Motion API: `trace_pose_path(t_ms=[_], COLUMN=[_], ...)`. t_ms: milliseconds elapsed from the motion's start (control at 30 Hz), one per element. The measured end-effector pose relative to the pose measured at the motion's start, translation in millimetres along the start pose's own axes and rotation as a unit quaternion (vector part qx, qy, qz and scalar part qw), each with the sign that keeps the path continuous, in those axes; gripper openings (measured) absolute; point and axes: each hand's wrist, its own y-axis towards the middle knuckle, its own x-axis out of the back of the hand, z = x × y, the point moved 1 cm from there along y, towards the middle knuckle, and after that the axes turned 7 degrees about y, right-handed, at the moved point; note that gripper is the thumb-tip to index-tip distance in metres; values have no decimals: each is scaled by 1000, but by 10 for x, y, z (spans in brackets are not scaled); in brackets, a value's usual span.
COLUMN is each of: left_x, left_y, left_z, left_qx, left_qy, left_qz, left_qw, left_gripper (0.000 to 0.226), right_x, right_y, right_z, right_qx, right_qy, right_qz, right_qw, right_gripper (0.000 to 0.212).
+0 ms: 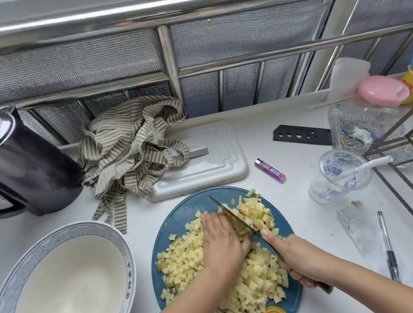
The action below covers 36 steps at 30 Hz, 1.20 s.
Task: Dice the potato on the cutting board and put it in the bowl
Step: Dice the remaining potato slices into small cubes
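At lower centre, on the board (181,213), the left hand (220,240) presses flat on potato (182,256); the right hand (298,258) grips the knife (238,218). Bowl (77,229) lower left.

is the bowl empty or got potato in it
Empty: the bowl shows only bare white inside; the diced potato lies on the cutting board.

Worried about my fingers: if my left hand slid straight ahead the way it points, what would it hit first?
Your left hand would probably push into the potato dice just ahead first, then bare cutting board; the knife lies beside it.
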Motion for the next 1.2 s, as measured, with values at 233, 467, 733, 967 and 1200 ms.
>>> trace_pose_path(t_ms=[233, 467, 733, 967, 1200], left_x=[5, 0, 7, 0, 25], left_y=[-4, 23, 35, 30, 15], left_z=[2, 15, 21, 12, 6], left_qx=[-3, -7, -8, -6, -3], left_qy=[13, 9, 12, 17, 12], left_qz=[-5, 5, -2, 7, 10], left_qw=[1000, 1000, 1000, 1000, 1000], left_gripper=[78, 79, 78, 79, 78], right_x=[1, 145, 240, 172, 165], right_y=[-6, 14, 45, 22, 11], right_z=[20, 107, 201, 153, 191], right_qx=[-13, -40, -61, -72, -75], right_qy=[8, 14, -17, 3, 9], right_qz=[19, 67, 83, 91, 93], right_qw=[1000, 997, 995, 993, 993], right_gripper=[68, 68, 69, 70, 70])
